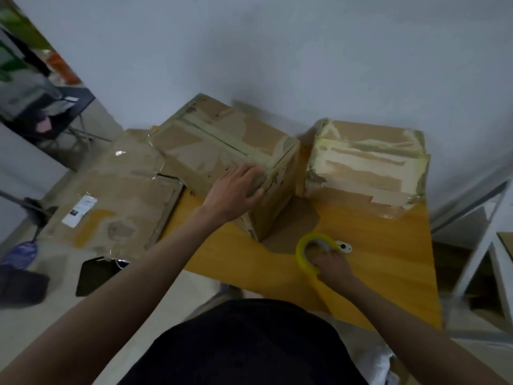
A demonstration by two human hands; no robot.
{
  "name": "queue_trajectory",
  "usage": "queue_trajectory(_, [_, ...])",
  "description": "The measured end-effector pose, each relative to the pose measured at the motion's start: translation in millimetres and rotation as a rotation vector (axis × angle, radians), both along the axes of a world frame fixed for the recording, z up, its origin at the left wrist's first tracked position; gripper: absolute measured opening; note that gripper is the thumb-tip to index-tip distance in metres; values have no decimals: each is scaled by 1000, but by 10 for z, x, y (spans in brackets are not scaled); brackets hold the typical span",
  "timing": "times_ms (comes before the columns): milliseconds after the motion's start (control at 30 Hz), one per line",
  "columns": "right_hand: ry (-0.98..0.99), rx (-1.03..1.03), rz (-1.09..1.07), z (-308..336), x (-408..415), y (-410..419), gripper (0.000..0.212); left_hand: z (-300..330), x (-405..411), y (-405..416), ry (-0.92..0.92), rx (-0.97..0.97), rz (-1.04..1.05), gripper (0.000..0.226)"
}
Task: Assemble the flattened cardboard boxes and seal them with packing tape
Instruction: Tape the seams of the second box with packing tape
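Left hand (234,190): flat on taped box (222,162).
Right hand (330,263): grips tape roll (305,254).
Nearby: second box (366,165), close beside.
Desk (388,259): near edge bare.

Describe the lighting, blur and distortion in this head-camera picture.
Head view: dim, flat light; the near box casts a soft shadow on the table; a small glare spot on the flat cardboard; edges bend from the wide lens; the right hand on the tape roll is slightly blurred.

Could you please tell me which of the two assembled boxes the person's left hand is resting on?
The left box, under the left hand; the right box stands untouched.
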State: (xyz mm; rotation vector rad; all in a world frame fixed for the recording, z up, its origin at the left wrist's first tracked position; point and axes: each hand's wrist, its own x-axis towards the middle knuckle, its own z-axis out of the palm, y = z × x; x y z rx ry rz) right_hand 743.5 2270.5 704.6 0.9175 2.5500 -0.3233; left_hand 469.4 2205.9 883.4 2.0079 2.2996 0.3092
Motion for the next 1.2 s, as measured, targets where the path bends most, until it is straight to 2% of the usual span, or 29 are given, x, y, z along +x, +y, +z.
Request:
queue_trajectory(133, [147,-162,-183,98,-20,69,29,73,-134,12,-27,-76,-98,56])
queue_trajectory(233, [303,-238,-346,313,-35,92,39,111,-339,88,-77,-243,-231,80])
queue_trajectory(333, [433,-247,-487,547,-90,117,29,167,-474,219,7,-375,-358,103])
queue_trajectory(467, [663,-320,-666,893,-248,80,26,188,-543,373,132,-301,-515,93])
queue_trajectory(567, [821,-349,-793,1215,-450,-43,28,150,-537,456,133,-254,-590,89])
queue_trajectory(633, [941,-369,-855,1389,-588,-149,23,125,-557,515,107,-269,-635,95])
queue_trajectory(667, [986,-361,-877,1466,-658,-210,20,149,-567,543,60,-297,-631,98])
queue_trajectory(733, [1047,-326,-926,1601,-789,-304,19,239,-580,620,-160,-330,-558,91])
queue_trajectory(800, [1091,-282,-959,1726,-902,-375,20,333,-564,714,-418,-235,-511,68])
queue_trajectory(867, [1106,-223,-971,1818,-1000,-429,23,435,-544,834,-577,-114,-527,52])
queue_trajectory(1033, [1068,-82,-1007,1943,-1195,-503,35,682,-498,1044,-697,-90,-527,32])
queue_trajectory(1200, [1039,22,-1008,2049,-1371,-532,35,783,-581,1069,-832,-55,-428,16])
